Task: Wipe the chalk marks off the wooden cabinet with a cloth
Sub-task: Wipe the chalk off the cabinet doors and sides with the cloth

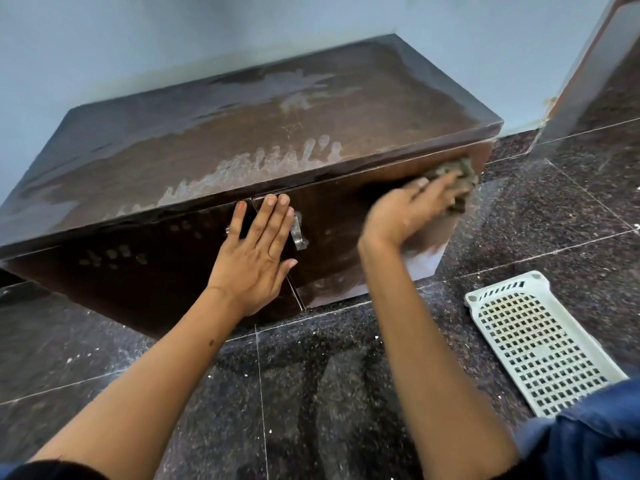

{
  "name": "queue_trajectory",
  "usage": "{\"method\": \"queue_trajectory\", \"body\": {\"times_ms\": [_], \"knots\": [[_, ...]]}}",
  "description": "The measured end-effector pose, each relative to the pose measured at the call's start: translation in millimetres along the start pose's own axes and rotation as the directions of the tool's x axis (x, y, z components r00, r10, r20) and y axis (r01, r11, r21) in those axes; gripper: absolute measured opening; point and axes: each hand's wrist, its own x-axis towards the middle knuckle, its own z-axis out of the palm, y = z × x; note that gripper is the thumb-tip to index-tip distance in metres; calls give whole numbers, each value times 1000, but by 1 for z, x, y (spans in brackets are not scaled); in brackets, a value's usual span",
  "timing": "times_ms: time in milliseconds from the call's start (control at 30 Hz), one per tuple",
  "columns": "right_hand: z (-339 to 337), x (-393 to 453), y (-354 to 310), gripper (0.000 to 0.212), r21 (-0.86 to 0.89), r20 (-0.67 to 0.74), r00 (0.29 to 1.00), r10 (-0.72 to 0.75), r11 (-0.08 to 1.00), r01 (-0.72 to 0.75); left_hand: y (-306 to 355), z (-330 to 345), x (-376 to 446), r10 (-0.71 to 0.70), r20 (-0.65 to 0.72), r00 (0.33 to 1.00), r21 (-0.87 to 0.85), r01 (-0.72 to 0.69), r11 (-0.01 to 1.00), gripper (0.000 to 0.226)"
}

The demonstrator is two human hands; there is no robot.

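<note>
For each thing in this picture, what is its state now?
cabinet: doors closed, white chalk smears on top and front
cloth: bunched, pressed on the front's upper right
right hand: holds the cloth, blurred
left hand: flat on the doors
handle: untouched
plastic basket: lying on the floor

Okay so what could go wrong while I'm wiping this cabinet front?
The right hand rubs the cloth near the door's far edge; it could slip off the corner. The left hand lies flat on the doors beside the handle, likely leaving new smudges. The top's white streaks may get missed.
</note>
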Motion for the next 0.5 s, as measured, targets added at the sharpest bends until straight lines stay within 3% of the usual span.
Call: {"method": "queue_trajectory", "body": {"times_ms": [100, 200, 267, 367, 433, 500], "knots": [[5, -10, 4, 54, 75, -5, 994, -109, 991, 109, 0, 0, 0, -1, -13, 1000, -30, 0, 1000, 75], [-6, 14, 26, 54, 95, -143, 989, -31, 994, 45, 0, 1, 0, 4, -26, 1000, -40, -5, 999, 74], [-13, 30, 52, 54, 88, -135, 990, 48, 995, -37, 0, 1, 0, 4, -23, 1000, -34, -4, 999, 75], [-27, 55, 112, 59, 37, -41, 955, 293, 956, -292, 0, 1, 1, 10, -23, 1000, -32, -11, 999, 74], [-39, 63, 129, 56, 92, -31, 845, 534, 843, -530, -1, 0, 1, 12, -20, 1000, -29, -13, 1000, 74], [-46, 61, 122, 48, 146, -36, 767, 641, 762, -630, -1, -1, 1, 11, -18, 1000, -31, -11, 999, 74]]}}
